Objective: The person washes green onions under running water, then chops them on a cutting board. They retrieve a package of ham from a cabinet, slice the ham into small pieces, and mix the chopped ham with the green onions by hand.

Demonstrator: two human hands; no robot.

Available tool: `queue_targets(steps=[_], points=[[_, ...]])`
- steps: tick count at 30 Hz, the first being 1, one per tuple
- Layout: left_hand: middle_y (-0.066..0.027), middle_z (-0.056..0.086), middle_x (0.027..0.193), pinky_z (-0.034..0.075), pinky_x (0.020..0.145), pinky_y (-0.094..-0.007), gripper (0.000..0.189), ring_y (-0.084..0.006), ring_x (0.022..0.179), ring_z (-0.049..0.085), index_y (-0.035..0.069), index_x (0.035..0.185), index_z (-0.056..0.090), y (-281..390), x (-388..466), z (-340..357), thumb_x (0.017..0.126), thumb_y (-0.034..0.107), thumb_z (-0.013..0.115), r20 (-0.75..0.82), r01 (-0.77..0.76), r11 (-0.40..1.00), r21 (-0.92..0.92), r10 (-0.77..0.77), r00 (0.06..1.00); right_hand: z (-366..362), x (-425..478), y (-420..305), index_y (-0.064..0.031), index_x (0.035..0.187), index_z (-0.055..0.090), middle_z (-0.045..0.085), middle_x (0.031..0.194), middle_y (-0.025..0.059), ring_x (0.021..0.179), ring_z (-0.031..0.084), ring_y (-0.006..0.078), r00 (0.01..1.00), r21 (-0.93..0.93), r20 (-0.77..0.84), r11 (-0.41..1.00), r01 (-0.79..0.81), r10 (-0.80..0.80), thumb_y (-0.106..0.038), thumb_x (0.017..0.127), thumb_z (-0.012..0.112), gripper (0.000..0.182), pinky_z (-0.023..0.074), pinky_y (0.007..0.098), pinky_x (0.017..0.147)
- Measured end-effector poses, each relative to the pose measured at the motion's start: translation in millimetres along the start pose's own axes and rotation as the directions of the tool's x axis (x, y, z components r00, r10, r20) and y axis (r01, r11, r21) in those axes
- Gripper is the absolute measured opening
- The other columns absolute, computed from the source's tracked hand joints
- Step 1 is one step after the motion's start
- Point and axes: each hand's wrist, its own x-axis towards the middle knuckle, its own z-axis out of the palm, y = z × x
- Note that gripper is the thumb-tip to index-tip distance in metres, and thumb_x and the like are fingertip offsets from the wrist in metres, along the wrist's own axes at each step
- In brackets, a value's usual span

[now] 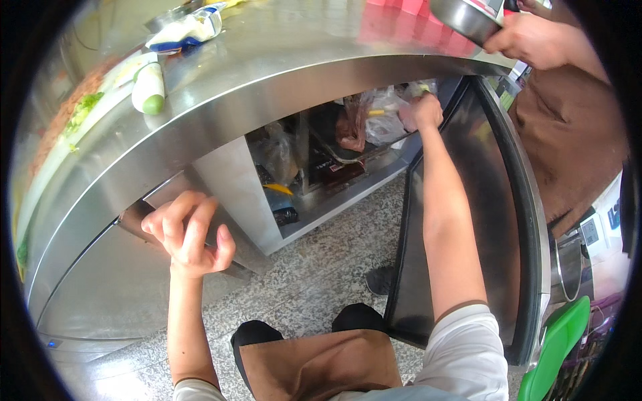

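Note:
My right hand [427, 113] reaches into the under-counter fridge [351, 198], at the right end of its opening. It is against clear plastic bags [383, 128] on the upper rack; the fingertips are partly hidden, and I cannot tell whether they grip a bag. A reddish-brown bag [351, 133] sits left of the clear ones. My left hand [189, 233] hovers in front of the steel cabinet front, near a recessed handle [163, 185]. Its fingers are loosely curled, the thumb stands apart, and nothing shows in it. The fridge door [461, 210] is swung out to the right, beside my right forearm.
A co-worker's hand [539, 40] holds a steel pan [466, 20] over the counter's right end. On the steel counter [261, 55] lie a white-and-green bottle [149, 90] and a white-and-blue packet [188, 30]. A green stool [556, 346] stands behind the door.

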Motion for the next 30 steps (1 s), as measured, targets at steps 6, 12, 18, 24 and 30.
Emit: queue_targets(steps=[6, 12, 18, 24, 30], points=[[-0.0064, 0.063, 0.099, 0.032, 0.081, -0.034, 0.028, -0.0201, 0.083, 0.055, 0.009, 0.087, 0.069, 2.2, -0.2, 6.1, 0.065, 0.026, 0.065, -0.018, -0.002, 1.0, -0.019, 0.002, 1.0, 9.6, 25.9, 68.7, -0.0007, 0.081, 0.071, 0.07, 0.089, 0.0231, 0.088, 0.068, 0.0412, 0.872, 0.238, -0.426, 0.959, -0.151, 0.243, -0.03, 0.077, 0.07, 0.029, 0.0535, 0.0457, 0.08], [-0.0058, 0.063, 0.099, 0.032, 0.082, -0.0337, 0.027, -0.0204, 0.083, 0.055, 0.009, 0.087, 0.069, 2.1, 0.5, 2.6, 0.067, 0.027, 0.065, -0.016, -0.001, 1.0, -0.013, 0.001, 1.0, 28.6, 42.8, 114.0, 0.0032, 0.059, 0.056, 0.066, 0.067, 0.0162, 0.061, 0.062, 0.0261, 0.76, 0.856, -0.318, 0.517, -0.028, 0.567, -0.009, 0.075, 0.067, 0.023, 0.0505, 0.04, 0.064], [-0.009, 0.062, 0.1, 0.034, 0.087, -0.0347, 0.029, -0.0224, 0.091, 0.055, 0.005, 0.09, 0.07, 3.8, -1.9, 0.5, 0.074, 0.028, 0.061, 0.031, 0.004, 1.0, -0.014, -0.004, 1.0, 36.7, 75.7, 126.9, 0.0001, 0.078, 0.055, 0.061, 0.075, 0.0069, 0.062, 0.058, 0.0173, 0.811, 0.919, -0.11, 0.37, -0.136, 0.574, 0.003, 0.074, 0.061, 0.008, 0.0501, 0.0321, 0.061], [-0.0039, 0.062, 0.104, 0.031, 0.085, -0.0341, 0.028, -0.0199, 0.091, 0.052, 0.01, 0.085, 0.069, 5.7, -1.9, 10.0, 0.066, 0.03, 0.065, -0.013, 0.021, 0.999, -0.049, -0.021, 1.0, 28.7, 72.6, 118.1, -0.0007, 0.095, 0.059, 0.061, 0.082, 0.0102, 0.075, 0.06, 0.0207, 0.941, 0.98, -0.009, 0.188, -0.058, 0.338, 0.005, 0.08, 0.048, 0.019, 0.051, 0.0339, 0.069], [-0.0037, 0.062, 0.104, 0.031, 0.085, -0.0346, 0.029, -0.0201, 0.092, 0.053, 0.011, 0.087, 0.07, 0.0, -3.2, 1.4, 0.066, 0.03, 0.065, 0.021, 0.022, 1.0, -0.018, -0.022, 1.0, -26.4, -14.6, 41.8, 0.0066, 0.107, 0.06, 0.064, 0.098, 0.0172, 0.083, 0.066, 0.029, 0.887, 0.996, -0.093, 0.042, 0.083, 0.452, -0.002, 0.089, 0.043, 0.026, 0.0569, 0.0412, 0.07]])
